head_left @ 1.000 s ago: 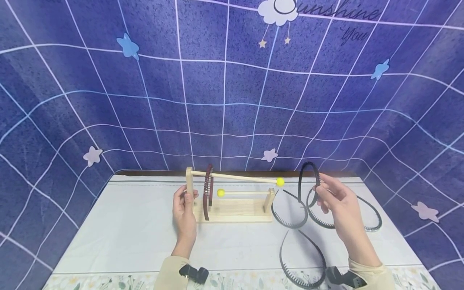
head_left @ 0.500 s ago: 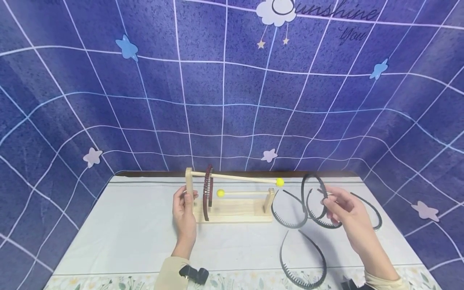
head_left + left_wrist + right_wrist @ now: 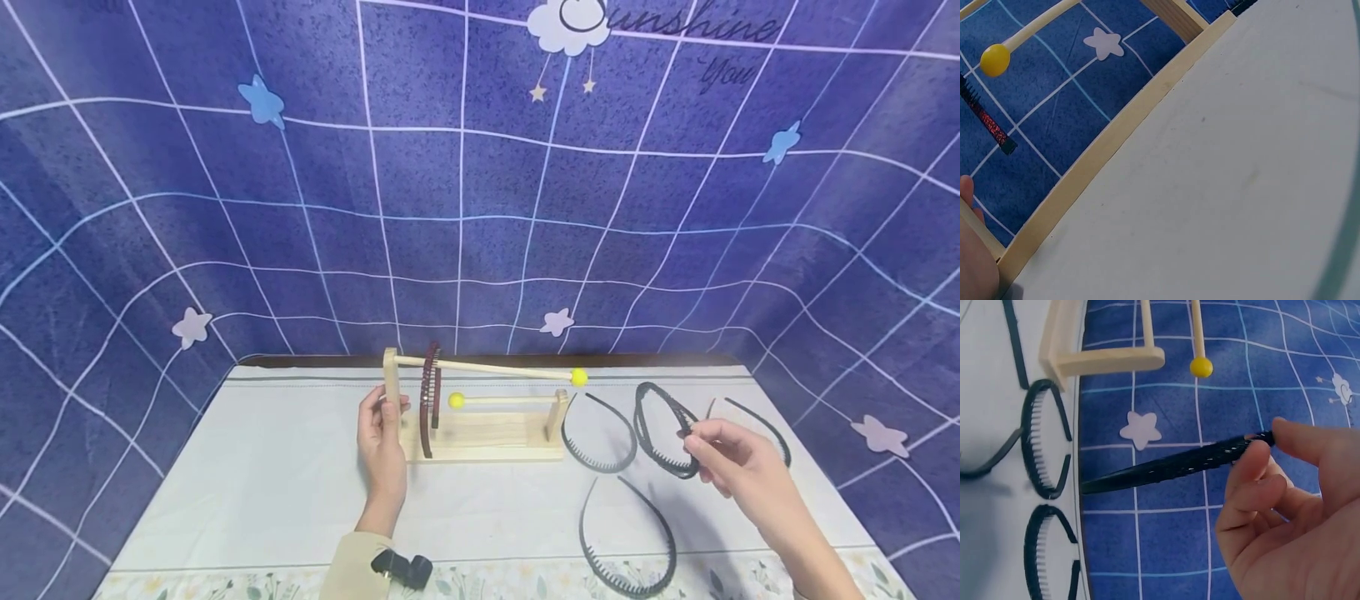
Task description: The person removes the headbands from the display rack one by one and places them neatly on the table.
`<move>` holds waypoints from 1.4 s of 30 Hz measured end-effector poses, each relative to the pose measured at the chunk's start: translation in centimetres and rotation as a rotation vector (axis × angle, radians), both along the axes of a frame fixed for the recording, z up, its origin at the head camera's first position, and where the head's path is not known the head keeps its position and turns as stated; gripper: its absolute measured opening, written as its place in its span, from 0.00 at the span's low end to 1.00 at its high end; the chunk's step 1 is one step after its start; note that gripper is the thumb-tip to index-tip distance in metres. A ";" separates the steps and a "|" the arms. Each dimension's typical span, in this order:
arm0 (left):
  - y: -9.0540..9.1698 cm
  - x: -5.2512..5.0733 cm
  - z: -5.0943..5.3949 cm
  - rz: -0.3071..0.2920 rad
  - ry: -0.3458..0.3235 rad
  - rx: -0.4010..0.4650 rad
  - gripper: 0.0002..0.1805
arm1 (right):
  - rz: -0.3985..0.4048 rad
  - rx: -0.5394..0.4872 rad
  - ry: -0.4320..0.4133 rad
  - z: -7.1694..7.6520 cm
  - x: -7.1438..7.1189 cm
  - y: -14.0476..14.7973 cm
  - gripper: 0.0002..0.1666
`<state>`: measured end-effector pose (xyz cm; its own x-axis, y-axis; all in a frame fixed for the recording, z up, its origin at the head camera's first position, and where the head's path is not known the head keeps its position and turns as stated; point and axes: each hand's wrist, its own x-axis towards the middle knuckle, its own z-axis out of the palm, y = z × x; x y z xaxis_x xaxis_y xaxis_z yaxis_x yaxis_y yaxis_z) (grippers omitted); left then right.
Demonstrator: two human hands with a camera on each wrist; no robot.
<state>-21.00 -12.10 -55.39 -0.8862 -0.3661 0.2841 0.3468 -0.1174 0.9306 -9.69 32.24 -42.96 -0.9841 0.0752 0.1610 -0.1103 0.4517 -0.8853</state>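
Note:
My left hand (image 3: 382, 437) grips the left post of a pale wooden rack (image 3: 480, 452), with the thumb in front and fingers behind. Two dark red toothed headbands (image 3: 426, 417) hang on the rack's upper rod, near that post. Off to the right, my right hand (image 3: 742, 467) pinches a black headband (image 3: 1179, 465) by one side between thumb and fingers. In the head view this headband overlaps another black one lying behind it, so their outlines blend. In the left wrist view, part of my left hand shows beside the rack's base (image 3: 1097, 150).
More black headbands lie on the white cloth: one beside the rack (image 3: 600, 467), one near the front edge (image 3: 633, 592), one at far right (image 3: 783, 446). The rack's upper and lower rods end in yellow balls (image 3: 579, 377). A blue patterned curtain (image 3: 495, 250) stands behind.
My right hand has moved right and down towards the cloth, bringing the black headband lower and tilting it. The left hand and the rack have stayed in place.

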 end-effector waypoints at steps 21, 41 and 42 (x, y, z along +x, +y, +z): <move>0.2 0.0 -0.3 -0.004 0.014 0.013 0.20 | 0.057 0.188 0.195 -3.5 3.4 3.7 0.16; -0.1 -0.1 -0.3 -0.001 0.004 -0.022 0.21 | 0.163 0.227 0.359 -7.8 5.5 7.7 0.30; -0.1 -0.1 -0.3 0.000 0.002 -0.028 0.21 | 0.161 0.227 0.358 -7.9 5.7 7.8 0.30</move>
